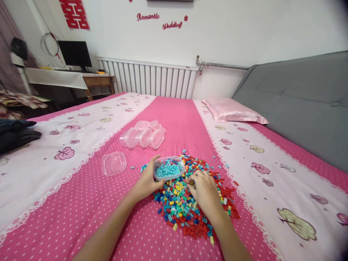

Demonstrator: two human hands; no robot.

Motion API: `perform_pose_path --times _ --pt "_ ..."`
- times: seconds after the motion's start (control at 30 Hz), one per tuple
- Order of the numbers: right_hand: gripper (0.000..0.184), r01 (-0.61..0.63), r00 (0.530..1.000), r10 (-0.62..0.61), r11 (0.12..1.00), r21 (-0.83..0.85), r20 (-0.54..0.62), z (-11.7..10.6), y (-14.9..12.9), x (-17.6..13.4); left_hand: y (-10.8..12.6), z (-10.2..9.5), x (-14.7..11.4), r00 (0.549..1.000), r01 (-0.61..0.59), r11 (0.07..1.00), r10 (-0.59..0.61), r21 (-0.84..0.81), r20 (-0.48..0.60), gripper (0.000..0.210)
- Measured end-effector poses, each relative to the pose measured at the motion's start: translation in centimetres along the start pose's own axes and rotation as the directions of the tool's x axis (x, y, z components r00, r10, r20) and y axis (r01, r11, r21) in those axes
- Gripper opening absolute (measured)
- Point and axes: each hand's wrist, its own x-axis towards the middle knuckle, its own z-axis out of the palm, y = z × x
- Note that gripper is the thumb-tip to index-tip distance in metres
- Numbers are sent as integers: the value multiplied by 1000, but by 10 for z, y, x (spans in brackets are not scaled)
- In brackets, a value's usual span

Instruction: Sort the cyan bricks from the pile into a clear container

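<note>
My left hand [148, 181] is closed around the left side of a clear plastic container [160, 178], tilted toward me. Light-blue toy bricks [169, 169] lie inside it. The container is over the upper left part of a heap of small mixed bricks [179, 197] in red, blue, yellow, green and white. My right hand [202, 186] reaches into the right side of this heap, its fingers bent and thumb close to the fingertips. Whatever sits between those fingertips is too small and hidden to make out.
A clear lid [114, 164] lies flat to the left on the pink bedspread [174, 112]. Several clear containers [144, 135] are grouped farther back. A pink pillow [233, 110] rests at the right by the grey headboard [299, 83]. Dark clothing [16, 136] is at the left edge.
</note>
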Motion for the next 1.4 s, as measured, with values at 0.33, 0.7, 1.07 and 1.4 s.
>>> perform_pose_path --times 0.33,0.7,1.07,1.4 --pt "15 27 999 -27 999 -17 23 4 -2 -2 7 -1 1 1000 -9 1000 9 11 -3 82" --pt "8 4 998 0 998 61 -69 10 -3 2 7 -1 0 1000 -9 1000 9 28 1 81" --pt "16 -33 982 103 920 392 -159 -2 7 5 12 -2 1 999 3 1000 -4 15 34 84" --pt "23 155 909 62 869 471 -412 -22 0 2 26 0 -6 976 -129 988 111 87 189 91"
